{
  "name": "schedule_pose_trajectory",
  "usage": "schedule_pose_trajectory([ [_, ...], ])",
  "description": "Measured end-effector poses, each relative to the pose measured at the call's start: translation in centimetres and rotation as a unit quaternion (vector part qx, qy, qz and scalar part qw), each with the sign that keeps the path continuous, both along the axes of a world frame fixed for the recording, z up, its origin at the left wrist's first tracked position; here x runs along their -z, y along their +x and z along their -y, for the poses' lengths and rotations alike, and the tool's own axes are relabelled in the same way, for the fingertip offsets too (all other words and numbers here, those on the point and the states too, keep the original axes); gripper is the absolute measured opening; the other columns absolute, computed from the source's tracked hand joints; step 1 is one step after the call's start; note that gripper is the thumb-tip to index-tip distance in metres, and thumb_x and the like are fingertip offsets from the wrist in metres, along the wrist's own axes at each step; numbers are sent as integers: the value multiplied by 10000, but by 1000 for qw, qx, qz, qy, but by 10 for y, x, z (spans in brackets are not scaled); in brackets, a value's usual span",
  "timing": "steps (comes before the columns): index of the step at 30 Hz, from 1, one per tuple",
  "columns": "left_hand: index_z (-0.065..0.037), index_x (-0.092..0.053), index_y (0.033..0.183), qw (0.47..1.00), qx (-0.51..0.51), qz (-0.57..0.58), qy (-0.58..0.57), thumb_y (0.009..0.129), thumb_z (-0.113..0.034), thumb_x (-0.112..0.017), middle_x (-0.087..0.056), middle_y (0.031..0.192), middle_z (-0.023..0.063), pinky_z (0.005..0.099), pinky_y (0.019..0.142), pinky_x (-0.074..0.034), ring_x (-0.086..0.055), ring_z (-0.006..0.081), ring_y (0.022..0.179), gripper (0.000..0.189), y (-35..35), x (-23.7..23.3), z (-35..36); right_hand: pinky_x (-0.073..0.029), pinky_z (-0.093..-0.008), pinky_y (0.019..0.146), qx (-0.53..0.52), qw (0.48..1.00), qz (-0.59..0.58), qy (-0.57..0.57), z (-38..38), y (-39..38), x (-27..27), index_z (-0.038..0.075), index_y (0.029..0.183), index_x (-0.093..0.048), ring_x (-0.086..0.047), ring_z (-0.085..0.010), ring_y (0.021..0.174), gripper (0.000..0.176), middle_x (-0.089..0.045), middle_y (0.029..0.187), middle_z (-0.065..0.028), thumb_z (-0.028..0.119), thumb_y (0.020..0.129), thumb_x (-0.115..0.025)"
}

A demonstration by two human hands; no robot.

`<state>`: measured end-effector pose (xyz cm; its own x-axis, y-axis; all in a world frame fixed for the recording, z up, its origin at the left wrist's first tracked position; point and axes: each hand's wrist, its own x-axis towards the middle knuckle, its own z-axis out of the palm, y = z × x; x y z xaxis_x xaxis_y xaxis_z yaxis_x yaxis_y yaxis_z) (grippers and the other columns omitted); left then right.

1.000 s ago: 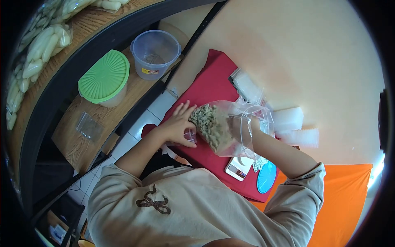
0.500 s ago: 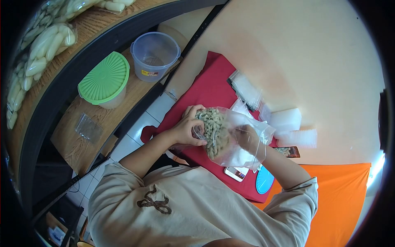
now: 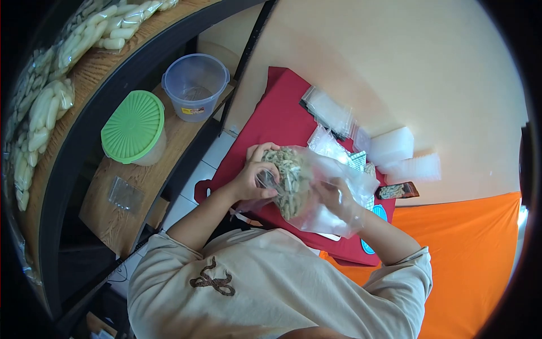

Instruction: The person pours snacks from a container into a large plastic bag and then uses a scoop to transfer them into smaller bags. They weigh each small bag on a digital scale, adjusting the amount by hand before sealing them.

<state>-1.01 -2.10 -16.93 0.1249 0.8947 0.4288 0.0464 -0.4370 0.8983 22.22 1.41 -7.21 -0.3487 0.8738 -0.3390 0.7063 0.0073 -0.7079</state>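
A large clear plastic bag [image 3: 353, 183] lies across the front of my body, with many small pale greenish pieces [image 3: 291, 181] gathered in its left part. My left hand [image 3: 257, 175] is closed on the left end of the bag, thumb and fingers pinching the film. Inside the bag's open right side is my right hand [image 3: 334, 198], seen through the film beside the pieces. Its fingertips are blurred by the plastic, so what they hold, if anything, is unclear.
A red cloth [image 3: 282, 101] covers the table, holding clear packets [image 3: 330, 110], a blue round lid [image 3: 378, 213] and a dark packet [image 3: 398, 190]. On the wooden shelf [image 3: 175, 152] stand a green-lidded tub [image 3: 134, 127] and an open clear bucket [image 3: 195, 87]. Orange cloth [image 3: 457, 248] hangs right.
The camera view has shifted, moving the shelf tubs lower and left. My right hand has moved slightly left and down inside the bag. The white phone is now mostly hidden under the bag.
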Motion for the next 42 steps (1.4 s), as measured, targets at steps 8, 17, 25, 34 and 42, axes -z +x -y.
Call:
schedule_pose_trajectory([
  [8, -121, -637, 737, 994, 55, 87, -30, 562, -487, -678, -292, 1370, 181, 471, 1032, -108, -197, 343, 1260, 408, -5, 5, -3, -476, -298, 634, 37, 999, 36, 2, 3, -7, -11, -31, 908, -650, -597, -145, 699, 262, -661, 795, -121, 217, 843, -599],
  [17, -53, -613, 838, 990, 60, 106, -65, 615, -560, -663, -221, 1384, 186, 425, 1038, -178, -167, 287, 1318, 556, -6, 28, -1, -433, -242, 540, -9, 999, -18, 37, -1, 1, -8, -15, 837, -641, -534, -78, 621, 214, -622, 715, -24, 188, 872, -586],
  [25, -104, -622, 961, 991, 46, 98, -80, 626, -546, -628, -230, 1397, 212, 464, 1058, -97, -162, 334, 1304, 554, -10, 39, 3, -306, -198, 465, 23, 997, -68, 5, 15, -1, -63, -10, 823, -633, -370, -15, 524, 217, -494, 614, 56, 179, 897, -556],
  [34, -68, -587, 1012, 998, -15, 54, 28, 594, -525, -694, -402, 1272, 181, 423, 1036, -223, -327, 292, 1239, 629, -37, -14, 5, -314, -229, 461, 74, 992, -96, 24, 22, 30, -75, -19, 853, -655, -374, -26, 531, 239, -492, 586, 53, 209, 878, -586],
  [42, 22, -537, 1125, 958, 239, 146, 62, 485, -428, -838, -545, 1059, 94, 258, 742, -422, -525, 132, 823, 839, -26, -120, 22, -269, -202, 444, 91, 987, -129, 20, 30, 50, -82, -3, 814, -652, -334, -16, 500, 223, -459, 571, 68, 206, 867, -594],
])
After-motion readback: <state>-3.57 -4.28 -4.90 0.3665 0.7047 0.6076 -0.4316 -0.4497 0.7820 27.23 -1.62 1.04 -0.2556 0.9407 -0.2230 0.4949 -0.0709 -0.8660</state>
